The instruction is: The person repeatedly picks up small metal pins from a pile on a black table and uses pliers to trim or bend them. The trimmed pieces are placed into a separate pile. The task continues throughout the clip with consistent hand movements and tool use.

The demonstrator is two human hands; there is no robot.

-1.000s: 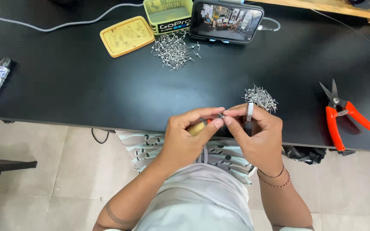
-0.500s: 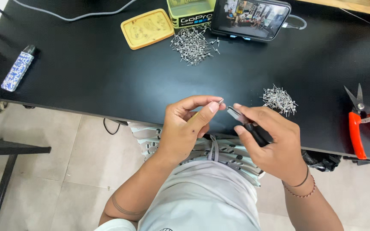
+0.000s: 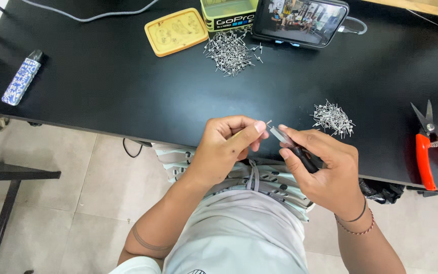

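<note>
You are pinching a small metal piece (image 3: 268, 123) in your left hand (image 3: 229, 147) while your right hand (image 3: 325, 170) is gripping a black-handled tool (image 3: 295, 149) at the counter's (image 3: 128, 91) near edge, with one pile (image 3: 333, 118) beside you and another pile (image 3: 229, 50) waiting at the far edge.

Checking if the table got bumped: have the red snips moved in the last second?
No. The red snips lie just as far right of the near metal pile; only the camera shifted.

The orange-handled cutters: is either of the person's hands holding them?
No, the orange-handled cutters lie alone on the black table, away from the right hand.

Bare table (image 3: 128, 91) between two pin piles (image 3: 229, 50).
</note>
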